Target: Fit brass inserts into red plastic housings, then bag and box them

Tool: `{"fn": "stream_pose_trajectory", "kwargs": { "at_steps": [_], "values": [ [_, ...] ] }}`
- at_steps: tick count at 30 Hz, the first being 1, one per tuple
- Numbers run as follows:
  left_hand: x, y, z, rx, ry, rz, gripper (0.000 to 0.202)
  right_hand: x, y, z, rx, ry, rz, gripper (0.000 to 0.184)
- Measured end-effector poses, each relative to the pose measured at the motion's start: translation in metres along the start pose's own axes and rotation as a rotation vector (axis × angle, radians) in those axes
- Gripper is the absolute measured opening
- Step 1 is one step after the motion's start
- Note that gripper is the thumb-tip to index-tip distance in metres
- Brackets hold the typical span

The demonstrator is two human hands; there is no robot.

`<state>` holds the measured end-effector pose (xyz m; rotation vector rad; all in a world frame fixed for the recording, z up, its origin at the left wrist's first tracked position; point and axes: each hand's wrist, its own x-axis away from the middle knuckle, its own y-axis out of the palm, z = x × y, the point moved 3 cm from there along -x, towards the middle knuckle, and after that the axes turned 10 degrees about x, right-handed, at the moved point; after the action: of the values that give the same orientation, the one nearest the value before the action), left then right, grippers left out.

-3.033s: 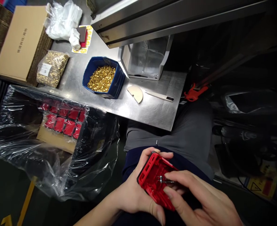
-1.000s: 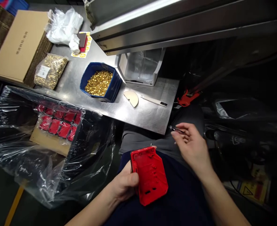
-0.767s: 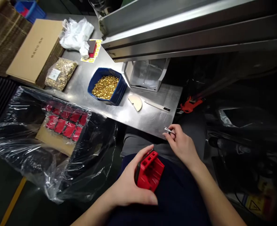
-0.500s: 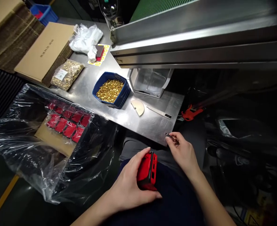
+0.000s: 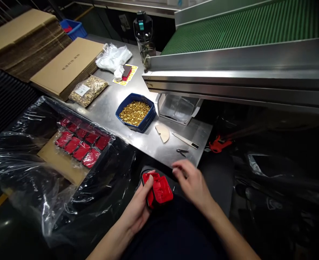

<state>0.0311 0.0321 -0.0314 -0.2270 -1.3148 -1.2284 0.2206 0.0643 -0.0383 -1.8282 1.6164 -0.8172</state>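
My left hand (image 5: 138,207) grips a small red and black case (image 5: 162,190) over my lap, thumb across its edge. The case stands open, its red hollow inside turned up toward me. To its right my right hand (image 5: 193,182) hovers near the bench's front edge, fingers loosely bent and apart, with nothing seen in them. Just beyond those fingers a nail clipper (image 5: 182,151) lies on the metal bench (image 5: 148,146). A white-handled tool with a dark end (image 5: 185,140) and a pale half-round piece (image 5: 162,133) rest behind it.
A blue bin (image 5: 151,117) holds small gold-coloured metal parts; a bag of similar parts (image 5: 88,90) lies behind. At left, a plastic-lined box (image 5: 59,168) contains several red cases. A conveyor's metal rail (image 5: 230,65) overhangs the right side. Flattened cardboard (image 5: 64,65) is stacked at back left.
The nail clipper has left my right hand and lies on the bench. My left hand has turned the case so its open inside shows. The camera view has shifted.
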Motion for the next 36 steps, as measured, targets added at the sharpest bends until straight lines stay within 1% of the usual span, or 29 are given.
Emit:
{"fn": "stream_pose_trajectory", "kwargs": {
  "at_steps": [1, 2, 3, 5, 6, 8, 10, 12, 14, 15, 17, 18, 20, 21, 22, 23, 24, 26, 27, 28, 30, 31, 33, 36],
  "values": [
    [-0.004, 0.000, -0.001, 0.026, 0.023, 0.020, 0.056, 0.012, 0.003, -0.013, -0.039, -0.050, -0.074, 0.025],
    [-0.007, 0.002, -0.001, 0.038, 0.047, 0.031, 0.054, 0.023, 0.008, -0.024, -0.060, -0.088, -0.135, 0.030],
    [-0.009, 0.004, -0.001, 0.035, 0.066, 0.034, 0.054, 0.033, 0.013, -0.034, -0.057, -0.113, -0.171, 0.041],
    [-0.010, 0.012, -0.001, 0.004, 0.080, 0.024, 0.057, 0.046, 0.022, -0.045, -0.005, -0.126, -0.166, 0.065],
    [-0.009, 0.017, -0.001, -0.012, 0.078, 0.011, 0.059, 0.049, 0.025, -0.047, 0.028, -0.123, -0.137, 0.070],
    [-0.006, 0.026, 0.001, -0.035, 0.084, -0.045, 0.057, 0.051, 0.025, -0.047, 0.034, -0.100, -0.059, 0.068],
    [-0.001, 0.032, 0.004, -0.053, 0.101, -0.134, 0.052, 0.050, 0.017, -0.042, -0.064, 0.005, -0.001, 0.057],
    [0.002, 0.035, 0.005, -0.083, 0.120, -0.203, 0.053, 0.047, 0.005, -0.036, -0.298, 0.200, 0.007, 0.046],
    [0.003, 0.032, 0.005, -0.109, 0.147, -0.219, 0.060, 0.046, -0.003, -0.033, -0.672, 0.384, -0.041, 0.041],
    [0.002, 0.030, 0.003, -0.104, 0.159, -0.226, 0.065, 0.045, -0.004, -0.034, -0.876, 0.449, -0.069, 0.040],
    [0.001, 0.026, -0.001, -0.061, 0.149, -0.284, 0.071, 0.045, 0.000, -0.037, -1.222, 0.526, -0.107, 0.039],
    [-0.001, 0.025, -0.003, -0.028, 0.139, -0.332, 0.074, 0.045, 0.004, -0.039, -1.344, 0.556, -0.136, 0.038],
    [-0.004, 0.021, -0.004, 0.047, 0.135, -0.416, 0.076, 0.047, 0.016, -0.044, -1.469, 0.588, -0.221, 0.039],
    [-0.006, 0.018, -0.004, 0.080, 0.137, -0.444, 0.074, 0.048, 0.021, -0.046, -1.470, 0.580, -0.267, 0.041],
    [-0.008, 0.015, -0.002, 0.111, 0.143, -0.460, 0.071, 0.049, 0.025, -0.047, -1.418, 0.556, -0.312, 0.044],
    [-0.011, 0.010, 0.000, 0.136, 0.147, -0.468, 0.067, 0.049, 0.026, -0.046, -1.309, 0.516, -0.347, 0.045],
    [-0.013, 0.006, 0.003, 0.154, 0.147, -0.472, 0.063, 0.047, 0.025, -0.043, -1.154, 0.462, -0.373, 0.047],
    [-0.017, -0.004, 0.008, 0.173, 0.140, -0.483, 0.065, 0.039, 0.016, -0.033, -0.751, 0.367, -0.370, 0.048],
    [-0.019, -0.009, 0.011, 0.178, 0.134, -0.487, 0.069, 0.030, 0.010, -0.026, -0.536, 0.334, -0.339, 0.048],
    [-0.019, -0.014, 0.013, 0.183, 0.123, -0.493, 0.074, 0.018, 0.004, -0.020, -0.346, 0.309, -0.288, 0.048],
    [-0.019, -0.020, 0.015, 0.199, 0.093, -0.511, 0.084, -0.017, -0.005, -0.012, -0.074, 0.276, -0.147, 0.044],
    [-0.019, -0.022, 0.015, 0.213, 0.086, -0.517, 0.088, -0.037, -0.006, -0.011, -0.004, 0.263, -0.079, 0.039],
    [-0.017, -0.024, 0.015, 0.242, 0.079, -0.514, 0.088, -0.081, 0.000, -0.012, 0.076, 0.241, 0.012, 0.032],
    [-0.012, -0.024, 0.012, 0.283, 0.048, -0.476, 0.083, -0.136, 0.019, -0.019, 0.158, 0.241, 0.091, 0.035]
  ]
}}
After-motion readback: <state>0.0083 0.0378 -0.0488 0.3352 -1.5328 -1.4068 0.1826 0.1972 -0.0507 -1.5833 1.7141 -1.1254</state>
